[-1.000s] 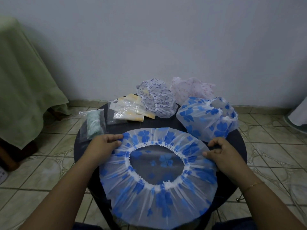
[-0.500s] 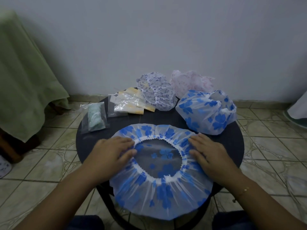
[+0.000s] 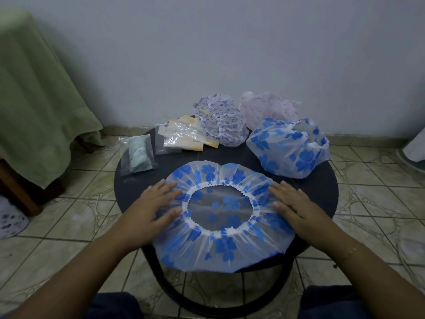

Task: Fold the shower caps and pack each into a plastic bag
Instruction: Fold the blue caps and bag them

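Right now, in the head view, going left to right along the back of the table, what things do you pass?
Bagged green cap → stack of plastic bags → purple-print cap → pink cap → bunched blue-flower cap.

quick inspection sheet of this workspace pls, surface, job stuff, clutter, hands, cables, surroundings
surface: round dark table, tiled floor below
job's things: flat blue-flowered clear shower cap overhanging near edge; puffed blue-flowered cap; purple-print cap; pink-print cap; empty clear plastic bags; bagged green cap
clutter: nothing seen
hands: left hand and right hand pressing flat cap, fingers straight, no grip
cables: nothing seen
surroundings: green cloth over furniture, pale wall
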### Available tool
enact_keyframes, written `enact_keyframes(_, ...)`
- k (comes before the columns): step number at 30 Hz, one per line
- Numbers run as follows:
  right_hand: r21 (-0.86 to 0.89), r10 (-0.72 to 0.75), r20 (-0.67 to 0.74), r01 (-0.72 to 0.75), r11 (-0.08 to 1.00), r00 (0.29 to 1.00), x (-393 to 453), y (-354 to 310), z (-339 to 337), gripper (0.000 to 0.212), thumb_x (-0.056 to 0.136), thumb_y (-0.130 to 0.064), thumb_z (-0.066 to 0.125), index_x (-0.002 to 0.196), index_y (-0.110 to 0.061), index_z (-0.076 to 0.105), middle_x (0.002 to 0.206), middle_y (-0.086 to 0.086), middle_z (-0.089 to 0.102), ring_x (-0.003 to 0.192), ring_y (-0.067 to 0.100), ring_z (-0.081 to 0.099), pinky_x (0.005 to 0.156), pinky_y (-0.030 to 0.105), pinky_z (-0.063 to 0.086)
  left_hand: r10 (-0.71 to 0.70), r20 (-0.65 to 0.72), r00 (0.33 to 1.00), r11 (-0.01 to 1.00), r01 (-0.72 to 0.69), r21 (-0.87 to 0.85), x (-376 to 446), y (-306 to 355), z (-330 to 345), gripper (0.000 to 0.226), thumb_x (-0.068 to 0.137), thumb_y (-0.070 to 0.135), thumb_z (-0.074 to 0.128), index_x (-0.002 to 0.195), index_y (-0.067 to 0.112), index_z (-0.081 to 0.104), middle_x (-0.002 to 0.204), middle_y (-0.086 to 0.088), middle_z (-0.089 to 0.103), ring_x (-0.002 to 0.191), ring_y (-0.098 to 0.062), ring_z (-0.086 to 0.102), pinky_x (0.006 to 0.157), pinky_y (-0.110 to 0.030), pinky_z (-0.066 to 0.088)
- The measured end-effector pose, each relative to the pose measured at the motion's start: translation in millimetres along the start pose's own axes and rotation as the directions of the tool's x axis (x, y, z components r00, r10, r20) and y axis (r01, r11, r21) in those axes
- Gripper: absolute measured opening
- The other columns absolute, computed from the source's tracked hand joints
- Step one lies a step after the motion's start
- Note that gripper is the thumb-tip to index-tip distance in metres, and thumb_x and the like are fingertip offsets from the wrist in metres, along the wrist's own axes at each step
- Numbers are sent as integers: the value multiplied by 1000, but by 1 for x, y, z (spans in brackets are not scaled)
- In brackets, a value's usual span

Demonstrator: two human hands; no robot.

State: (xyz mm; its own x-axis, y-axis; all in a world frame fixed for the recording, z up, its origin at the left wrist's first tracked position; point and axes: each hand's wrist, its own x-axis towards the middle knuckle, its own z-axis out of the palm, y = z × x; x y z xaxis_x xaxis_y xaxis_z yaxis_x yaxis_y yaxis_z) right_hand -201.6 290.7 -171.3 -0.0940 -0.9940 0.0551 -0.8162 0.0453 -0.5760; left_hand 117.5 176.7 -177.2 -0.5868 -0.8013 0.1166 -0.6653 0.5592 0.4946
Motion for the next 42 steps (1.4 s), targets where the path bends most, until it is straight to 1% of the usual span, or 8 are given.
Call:
enact_keyframes(2,115,-34,-123,48,992,992,-8,1,-7,35,95,-18,50,125,-36,48,136,-19,41,129,-13,26,105,6,17,33,-102,994,998,-39,-58,-4,0,-12,40,87,28,58,116,53,49,127,38,43,122,25,28,109,-12,22)
enact_keyframes(6,96,-45,-65,51,994,997,-24,11,-12,46,92,1,51,110,-41,57,123,-25,47,117,-19,39,87,-9,24,12,-35,999,997,-15,-73,-14,-8,-23,79,77,-13,54,85,65,61,103,46,56,104,22,49,87,3,33)
enact_keyframes(15,24,-19,156,15,1000,988,-35,15,-20,57,81,-18,70,119,-52,45,122,-42,33,115,-25,29,89,-8,20,-26,336,941,999,37,-27,-21,-18,-27,63,76,9,72,115,53,52,130,40,35,121,22,30,88,2,29)
enact_keyframes(22,82,-64,30,62,995,997,-31,10,-17,30,83,-24,68,97,-49,62,109,-31,58,101,-28,45,82,-6,32,-23,316,949,994,57,-98,-22,-18,-33,49,75,24,78,109,54,59,123,40,47,116,24,38,90,2,30)
enact_keyframes(25,134,-18,-60,26,991,998,-27,2,-18,11,83,-39,59,88,-44,66,94,-26,65,93,-17,55,74,0,40,-76,303,950,978,130,-163,-22,-15,-38,39,67,62,70,105,59,61,117,38,56,110,17,50,92,-12,41)
enact_keyframes(28,153,23,-103,-7,988,994,-22,3,-16,19,82,-45,53,85,-37,70,85,-21,68,85,-10,59,70,4,42,-108,268,957,941,186,-283,-22,-11,-40,64,53,88,52,104,52,65,106,25,67,98,7,61,85,-19,44)
enact_keyframes(35,129,106,-245,-76,989,964,-4,4,-7,24,89,-33,59,67,-25,65,65,-9,63,69,-5,56,60,8,40,-215,35,976,941,217,-258,-12,-6,-33,38,81,53,47,88,26,72,91,7,72,85,-9,66,84,-36,49)
enact_keyframes(42,132,148,-301,-112,985,942,9,7,0,26,91,-35,55,66,-27,57,66,-6,60,66,2,55,59,13,40,-324,-123,938,927,289,-240,5,-9,-23,29,91,38,54,70,22,65,65,4,63,60,-8,55,59,-23,39)
